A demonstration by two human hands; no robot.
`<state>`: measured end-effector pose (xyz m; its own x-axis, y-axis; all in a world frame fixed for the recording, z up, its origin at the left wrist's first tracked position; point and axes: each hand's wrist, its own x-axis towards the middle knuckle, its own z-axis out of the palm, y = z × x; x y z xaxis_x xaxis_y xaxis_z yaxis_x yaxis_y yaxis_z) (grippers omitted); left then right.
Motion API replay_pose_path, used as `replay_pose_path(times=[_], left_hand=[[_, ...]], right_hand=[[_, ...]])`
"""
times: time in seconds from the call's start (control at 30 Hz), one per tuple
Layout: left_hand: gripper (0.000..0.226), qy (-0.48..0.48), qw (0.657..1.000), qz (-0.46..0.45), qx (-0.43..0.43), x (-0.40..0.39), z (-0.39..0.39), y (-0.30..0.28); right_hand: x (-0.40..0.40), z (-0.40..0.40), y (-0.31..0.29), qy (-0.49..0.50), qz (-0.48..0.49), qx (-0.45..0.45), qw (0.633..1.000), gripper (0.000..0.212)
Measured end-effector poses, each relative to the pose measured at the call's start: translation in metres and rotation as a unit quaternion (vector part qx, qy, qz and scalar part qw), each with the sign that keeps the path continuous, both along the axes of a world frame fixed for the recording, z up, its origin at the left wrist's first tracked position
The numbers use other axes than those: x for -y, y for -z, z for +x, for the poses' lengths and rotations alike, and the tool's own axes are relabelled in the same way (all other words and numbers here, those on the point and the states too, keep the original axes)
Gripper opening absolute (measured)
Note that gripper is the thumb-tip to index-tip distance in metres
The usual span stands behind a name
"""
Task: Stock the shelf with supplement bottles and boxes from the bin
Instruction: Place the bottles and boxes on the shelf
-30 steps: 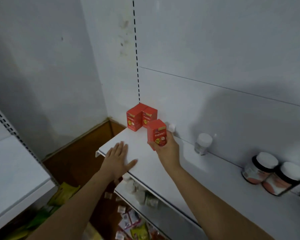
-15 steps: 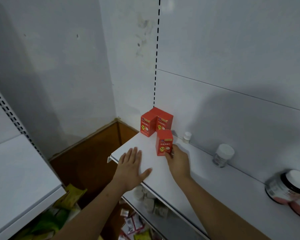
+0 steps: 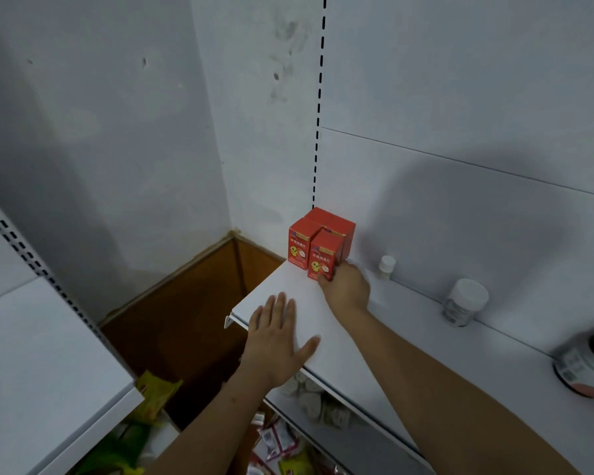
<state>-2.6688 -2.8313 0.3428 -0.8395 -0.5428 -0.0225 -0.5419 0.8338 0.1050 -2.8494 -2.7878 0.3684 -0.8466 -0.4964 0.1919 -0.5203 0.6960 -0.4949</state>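
Note:
Three red supplement boxes stand bunched in the far left corner of the white shelf [image 3: 408,341]. The front red box [image 3: 324,257] stands on the shelf against the two behind it [image 3: 300,246]. My right hand [image 3: 348,286] grips this front box at its lower right side. My left hand [image 3: 276,341] rests flat, fingers spread, on the shelf near its left front edge. Along the back wall stand a tiny white bottle [image 3: 386,266] and a white-capped bottle [image 3: 463,306]. A dark jar [image 3: 587,366] stands at the far right.
A lower shelf [image 3: 323,406] under this one holds small white bottles. Red and yellow packets [image 3: 278,443] lie below it. Another white shelf unit [image 3: 42,365] stands at the left, with yellow-green packets [image 3: 151,395] by its foot. The brown floor [image 3: 186,303] lies between them.
My right hand has set the red box down on the shelf and pushed it back against the other two. My left hand has stayed flat on the shelf.

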Motion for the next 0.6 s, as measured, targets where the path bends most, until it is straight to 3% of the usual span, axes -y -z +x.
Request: replay_pose_path(times=[0.3, 0.6], left_hand=[[0.094, 0.005, 1.000, 0.009, 0.005, 0.002, -0.001, -0.002], [0.083, 0.039, 0.997, 0.064, 0.022, -0.015, -0.011, -0.047]], right_hand=[[0.002, 0.004, -0.014, 0.019, 0.091, -0.034, 0.995, 0.047], [-0.117, 0.014, -0.075, -0.029, 0.030, -0.070, 0.997, 0.050]])
